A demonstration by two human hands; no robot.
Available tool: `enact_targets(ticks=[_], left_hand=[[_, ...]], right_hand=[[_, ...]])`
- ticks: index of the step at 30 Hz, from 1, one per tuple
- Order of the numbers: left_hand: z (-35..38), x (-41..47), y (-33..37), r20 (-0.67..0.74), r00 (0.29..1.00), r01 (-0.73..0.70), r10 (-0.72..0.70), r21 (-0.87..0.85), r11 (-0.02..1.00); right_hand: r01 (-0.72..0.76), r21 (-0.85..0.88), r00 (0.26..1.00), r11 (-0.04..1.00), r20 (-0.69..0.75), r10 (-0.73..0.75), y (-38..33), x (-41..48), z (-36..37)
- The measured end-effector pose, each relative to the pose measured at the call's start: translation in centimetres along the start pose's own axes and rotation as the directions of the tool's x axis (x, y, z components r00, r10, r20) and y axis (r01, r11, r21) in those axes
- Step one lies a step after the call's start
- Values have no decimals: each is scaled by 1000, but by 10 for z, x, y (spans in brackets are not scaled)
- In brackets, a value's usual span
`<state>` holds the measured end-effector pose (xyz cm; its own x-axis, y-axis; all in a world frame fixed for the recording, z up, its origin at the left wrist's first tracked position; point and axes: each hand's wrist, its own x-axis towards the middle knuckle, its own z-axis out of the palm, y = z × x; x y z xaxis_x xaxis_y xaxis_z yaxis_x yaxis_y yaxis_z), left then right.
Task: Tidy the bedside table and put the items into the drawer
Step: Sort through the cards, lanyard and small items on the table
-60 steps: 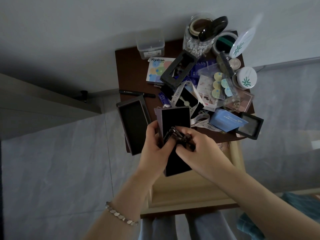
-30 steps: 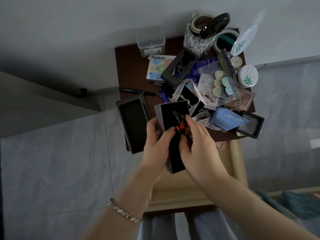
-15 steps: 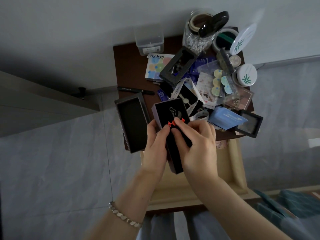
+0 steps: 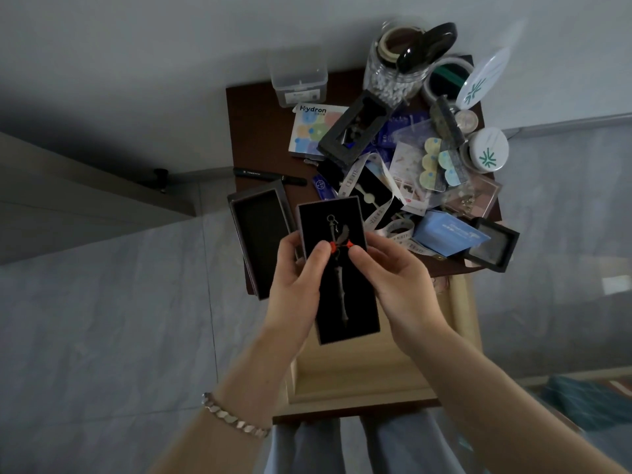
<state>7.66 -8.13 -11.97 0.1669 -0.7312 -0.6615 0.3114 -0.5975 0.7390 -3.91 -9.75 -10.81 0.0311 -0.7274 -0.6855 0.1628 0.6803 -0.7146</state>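
Observation:
A long black-lined gift box (image 4: 355,313) is held above the open wooden drawer (image 4: 359,381). In it lies a slim metal pendant (image 4: 338,265) with red beads. My left hand (image 4: 295,285) grips the box's left side, its thumb pressing on the pendant by a red bead. My right hand (image 4: 393,271) holds the right side, thumb on the other bead. The box's lid (image 4: 261,241) lies open-side up at the front left of the dark bedside table (image 4: 253,138).
The table holds a Hydron packet (image 4: 313,131), a black pen (image 4: 270,176), a clear plastic box (image 4: 297,80), a jar of cotton swabs (image 4: 393,73), white round tins (image 4: 487,150), a blue packet (image 4: 448,234), ribbons and small black boxes (image 4: 492,242). Grey tiled floor lies left.
The pendant, bunched in my right fingers before, now lies straightened along the box's lining. Both thumbs have moved onto its red beads. The box has risen slightly toward the table.

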Motion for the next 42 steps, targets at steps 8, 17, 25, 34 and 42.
enact_targets(ticks=[8,17,25,34,42], left_hand=[[-11,-6,-2,57,997,-46,42,62,997],[-17,-6,-3,22,998,-65,62,129,990],[-21,-1,-7,-162,987,6,6,77,997],[-44,10,7,-283,955,51,-86,-126,991],[-88,18,9,-438,889,83,-131,-129,988]], right_hand=[[-113,-28,993,993,41,114,7,3,3],[-78,-62,997,995,3,79,17,4,10],[-112,-217,988,970,80,132,19,11,16],[-123,-307,929,944,299,219,22,6,33],[-126,-431,959,893,178,221,42,31,71]])
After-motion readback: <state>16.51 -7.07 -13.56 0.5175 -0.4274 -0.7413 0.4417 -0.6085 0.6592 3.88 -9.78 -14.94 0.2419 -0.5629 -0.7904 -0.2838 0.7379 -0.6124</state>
